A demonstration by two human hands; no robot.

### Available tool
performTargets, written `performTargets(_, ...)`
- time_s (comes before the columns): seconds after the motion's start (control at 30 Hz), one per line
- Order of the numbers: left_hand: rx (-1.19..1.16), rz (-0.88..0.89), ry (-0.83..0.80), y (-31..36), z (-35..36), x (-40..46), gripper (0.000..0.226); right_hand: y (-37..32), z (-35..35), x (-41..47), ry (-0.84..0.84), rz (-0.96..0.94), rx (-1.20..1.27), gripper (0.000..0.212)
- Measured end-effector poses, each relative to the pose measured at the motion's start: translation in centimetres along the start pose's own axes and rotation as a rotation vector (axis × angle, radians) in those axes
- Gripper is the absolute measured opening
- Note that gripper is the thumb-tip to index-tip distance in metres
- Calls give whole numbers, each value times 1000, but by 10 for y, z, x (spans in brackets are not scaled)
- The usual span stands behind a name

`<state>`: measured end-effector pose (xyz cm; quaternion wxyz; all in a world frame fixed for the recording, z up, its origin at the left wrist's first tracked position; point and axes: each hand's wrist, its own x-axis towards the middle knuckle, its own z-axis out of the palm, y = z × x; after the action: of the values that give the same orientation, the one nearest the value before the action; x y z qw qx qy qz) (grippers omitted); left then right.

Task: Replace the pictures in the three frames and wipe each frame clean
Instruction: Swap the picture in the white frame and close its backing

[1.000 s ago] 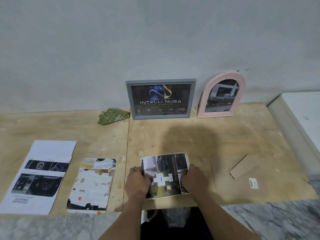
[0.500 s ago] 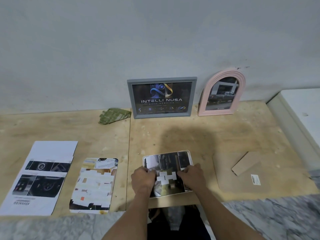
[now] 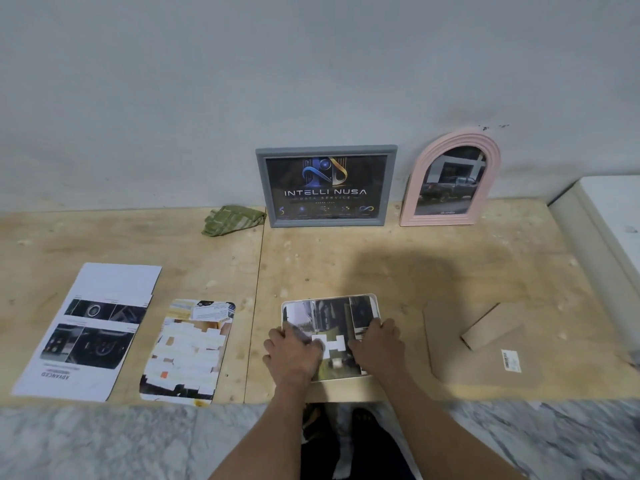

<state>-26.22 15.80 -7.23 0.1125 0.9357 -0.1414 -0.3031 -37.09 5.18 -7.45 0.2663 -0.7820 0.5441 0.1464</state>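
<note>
Both hands cover the lower half of the flat picture (image 3: 330, 320) — beside it, the backing board's sticker (image 3: 510, 360) print is unreadable.
</note>
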Motion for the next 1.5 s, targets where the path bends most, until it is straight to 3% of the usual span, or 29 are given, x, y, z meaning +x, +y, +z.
performTargets(0.27,7,-17,-22,12,3,-7,52,6,-3,-3,-42,-42,-2,53)
performTargets(0.57,-55,-36,-60,27,7,-6,48,5,-14,-4,-141,-50,44,51)
performTargets(0.73,-148,-88,-71,33,13,-9,56,4,-9,-11,-171,-85,52,50)
performTargets(0.9,-195,-82,-42,24,17,-10,69,5,-16,-11,-136,-52,241,45)
performTargets(1.0,-260,-98,-2,23,13,-11,60,6,-22,-9,-153,-3,370,52)
performTargets(1.13,-450,-229,36,23,-2,-7,72,11,-28,0,-224,24,507,63)
performTargets(1.27,-572,-309,68,14,-3,-4,48,16,-29,5,-270,36,611,71)
performTargets(1.4,-984,-398,82,3,-9,-7,12,23,-31,7,-253,31,701,69)
performTargets(1.5,-1102,-370,76,-6,-18,-15,10,27,-31,7,-221,26,666,64)
